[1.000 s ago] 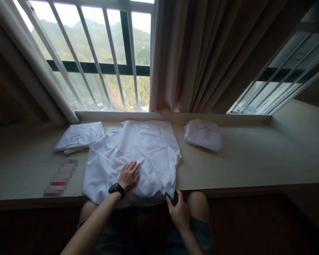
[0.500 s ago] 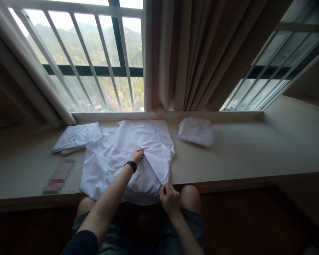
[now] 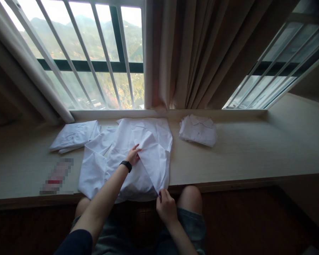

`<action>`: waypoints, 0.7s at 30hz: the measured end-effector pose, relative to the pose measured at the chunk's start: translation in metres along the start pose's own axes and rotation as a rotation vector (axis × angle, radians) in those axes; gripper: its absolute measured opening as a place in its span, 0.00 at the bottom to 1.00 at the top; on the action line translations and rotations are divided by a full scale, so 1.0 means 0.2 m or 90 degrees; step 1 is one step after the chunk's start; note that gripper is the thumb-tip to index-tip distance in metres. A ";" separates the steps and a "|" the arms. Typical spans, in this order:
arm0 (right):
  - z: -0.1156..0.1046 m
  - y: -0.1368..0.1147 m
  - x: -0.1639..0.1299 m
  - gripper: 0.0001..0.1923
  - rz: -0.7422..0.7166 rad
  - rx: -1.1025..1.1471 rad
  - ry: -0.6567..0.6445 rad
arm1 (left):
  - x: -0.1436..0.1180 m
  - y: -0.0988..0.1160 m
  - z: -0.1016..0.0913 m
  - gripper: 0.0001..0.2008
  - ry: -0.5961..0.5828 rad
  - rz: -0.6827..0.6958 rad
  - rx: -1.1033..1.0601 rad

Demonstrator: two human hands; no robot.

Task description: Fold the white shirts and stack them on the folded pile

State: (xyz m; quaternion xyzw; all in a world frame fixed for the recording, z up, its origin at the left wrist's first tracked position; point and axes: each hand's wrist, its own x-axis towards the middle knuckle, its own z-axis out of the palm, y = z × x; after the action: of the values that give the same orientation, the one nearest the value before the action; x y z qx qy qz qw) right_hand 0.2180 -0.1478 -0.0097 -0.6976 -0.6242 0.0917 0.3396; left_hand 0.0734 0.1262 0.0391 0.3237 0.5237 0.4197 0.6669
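Note:
A white shirt (image 3: 127,177) lies spread on the pale ledge, its lower end reaching the front edge. My left hand (image 3: 133,155), with a dark band on the wrist, rests at the middle of the shirt, beside a folded-over flap. Its fingers are stretched out and apart. Down at the ledge's front edge, my right hand (image 3: 166,208) is closed on the lower right corner of the shirt. From that corner the flap runs up towards my left hand.
Folded white clothing (image 3: 75,134) sits to the left and a folded white shirt (image 3: 198,130) to the right. A blurred-out flat item (image 3: 57,177) lies front left on the ledge (image 3: 241,152). Barred windows and curtains (image 3: 186,53) stand behind.
My left hand has loosened from a pinch, its fingers now extended, and moved slightly left. The flap's upper part has shifted and rounded. My right hand keeps its corner, slightly lower.

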 end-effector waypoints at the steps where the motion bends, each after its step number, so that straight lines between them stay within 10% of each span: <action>1: -0.03 0.00 0.02 0.05 0.006 0.019 -0.024 | 0.03 0.02 0.00 0.38 -0.008 -0.007 -0.003; 12: -0.08 0.38 1.00 0.27 0.060 0.038 0.031 | 0.43 0.19 -0.05 0.41 -0.051 0.002 -0.010; 21: 0.01 0.45 1.06 0.20 0.003 -0.016 -0.020 | 0.98 0.43 -0.09 0.35 -0.067 0.053 -0.007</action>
State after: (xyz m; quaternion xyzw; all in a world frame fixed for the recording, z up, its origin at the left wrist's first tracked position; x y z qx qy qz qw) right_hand 0.3333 0.0510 -0.0024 -0.7017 -0.6288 0.0954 0.3210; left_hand 0.0558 0.3394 0.0258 0.3634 0.4718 0.4320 0.6773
